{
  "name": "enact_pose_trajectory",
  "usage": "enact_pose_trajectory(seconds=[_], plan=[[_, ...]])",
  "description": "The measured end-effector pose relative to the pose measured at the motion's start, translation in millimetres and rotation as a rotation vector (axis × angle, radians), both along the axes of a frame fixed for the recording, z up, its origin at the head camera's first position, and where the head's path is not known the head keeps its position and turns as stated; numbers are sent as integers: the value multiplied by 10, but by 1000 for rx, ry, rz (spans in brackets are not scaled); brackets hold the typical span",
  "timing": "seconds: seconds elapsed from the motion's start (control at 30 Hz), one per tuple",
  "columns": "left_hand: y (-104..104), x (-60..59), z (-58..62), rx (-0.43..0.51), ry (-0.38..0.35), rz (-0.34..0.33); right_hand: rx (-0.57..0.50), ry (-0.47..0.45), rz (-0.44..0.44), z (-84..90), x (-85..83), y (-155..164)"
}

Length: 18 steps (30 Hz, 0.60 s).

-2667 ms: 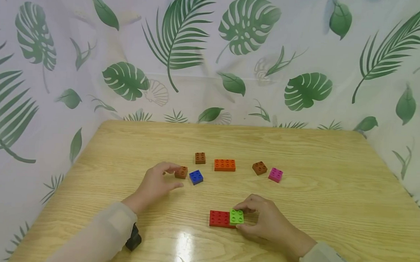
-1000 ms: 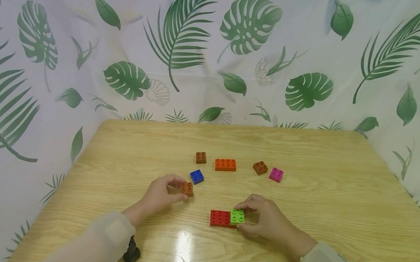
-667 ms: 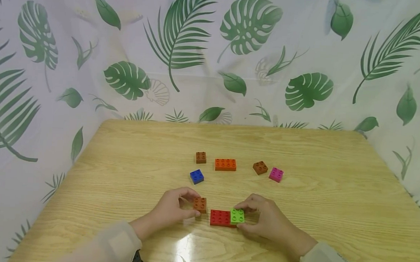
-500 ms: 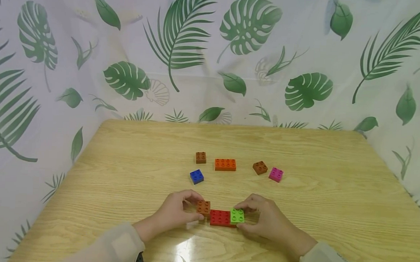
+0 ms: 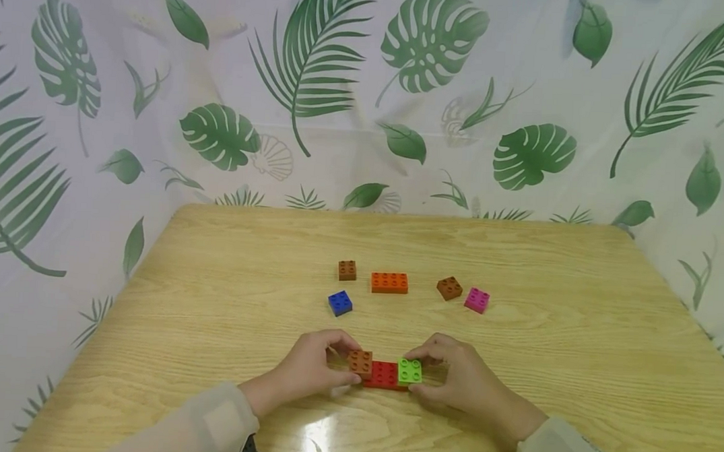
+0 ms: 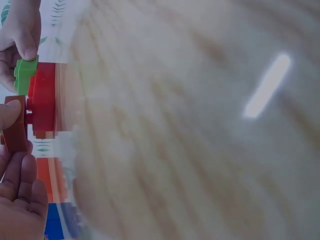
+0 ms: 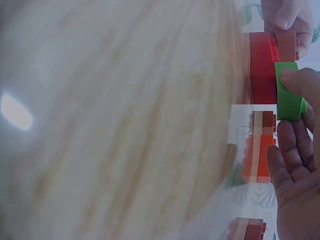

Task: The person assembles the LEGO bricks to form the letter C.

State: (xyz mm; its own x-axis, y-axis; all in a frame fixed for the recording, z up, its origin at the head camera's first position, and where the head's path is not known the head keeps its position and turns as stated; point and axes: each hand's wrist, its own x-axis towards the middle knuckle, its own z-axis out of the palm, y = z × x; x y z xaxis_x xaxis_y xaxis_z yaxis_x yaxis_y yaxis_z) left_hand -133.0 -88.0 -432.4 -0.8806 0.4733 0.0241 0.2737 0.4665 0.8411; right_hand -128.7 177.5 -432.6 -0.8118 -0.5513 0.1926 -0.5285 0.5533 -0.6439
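Observation:
A red brick [image 5: 383, 374] lies near the front of the wooden table [image 5: 213, 300]. A green brick [image 5: 409, 371] sits on its right end, and my right hand [image 5: 452, 378] pinches it there. My left hand [image 5: 313, 369] pinches a brown brick [image 5: 361, 363] and holds it over the red brick's left end. In the left wrist view the brown brick [image 6: 15, 131] is beside the red brick [image 6: 44, 100], with the green brick [image 6: 25, 74] beyond. In the right wrist view my thumb rests on the green brick [image 7: 287, 95] against the red brick [image 7: 262, 67].
Farther back on the table lie a blue brick [image 5: 340, 303], a brown brick [image 5: 347, 270], an orange brick [image 5: 389, 282], another brown brick [image 5: 449, 288] and a pink brick [image 5: 477, 300]. A leaf-print curtain [image 5: 367, 98] hangs behind the table.
My left hand took a brown brick from beside the blue one and carried it toward me and right, up to the red brick's left end. My right hand stayed on the green brick.

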Motion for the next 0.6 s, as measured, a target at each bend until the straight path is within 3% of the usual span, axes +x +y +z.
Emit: enact_pose_trajectory(seconds=[0.6], plan=[[61,-8,57,-102,25,-32,-14,18,13,9,8,-1]])
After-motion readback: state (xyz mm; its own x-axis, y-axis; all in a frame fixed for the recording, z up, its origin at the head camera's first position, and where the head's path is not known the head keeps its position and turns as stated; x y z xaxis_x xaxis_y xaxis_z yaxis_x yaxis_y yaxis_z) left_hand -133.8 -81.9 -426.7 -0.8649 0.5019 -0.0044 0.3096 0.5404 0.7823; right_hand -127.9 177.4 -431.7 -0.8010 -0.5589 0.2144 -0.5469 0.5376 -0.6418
